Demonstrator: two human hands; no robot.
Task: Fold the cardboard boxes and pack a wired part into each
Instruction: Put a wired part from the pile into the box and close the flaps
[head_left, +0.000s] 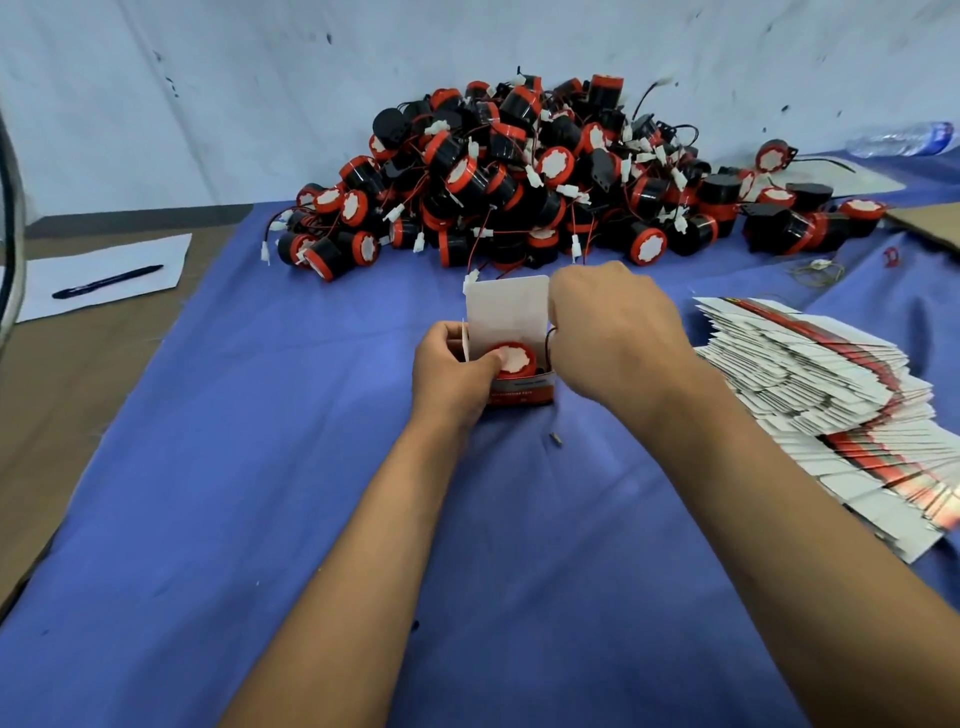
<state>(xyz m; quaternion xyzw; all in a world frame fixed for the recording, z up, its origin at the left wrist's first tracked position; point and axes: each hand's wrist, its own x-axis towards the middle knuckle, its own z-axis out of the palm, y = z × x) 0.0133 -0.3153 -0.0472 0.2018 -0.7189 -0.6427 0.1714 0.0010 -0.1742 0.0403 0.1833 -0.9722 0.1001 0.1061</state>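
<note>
A small red and white cardboard box (519, 392) stands on the blue cloth with its white lid flap (506, 306) upright. A black and red wired part (511, 358) sits in its open top, white face up. My left hand (452, 371) grips the box from the left, thumb pressing on the part's rim. My right hand (615, 332) hovers at the box's right side with curled fingers over the part's black wire (548, 338); what the fingers hold is hidden behind the hand.
A big heap of black and red wired parts (519, 171) fills the back of the cloth. Flat unfolded boxes (841, 405) lie fanned out on the right. At the left lies a paper sheet (104, 275) with a pen (106, 281). A plastic bottle (904, 139) lies far right.
</note>
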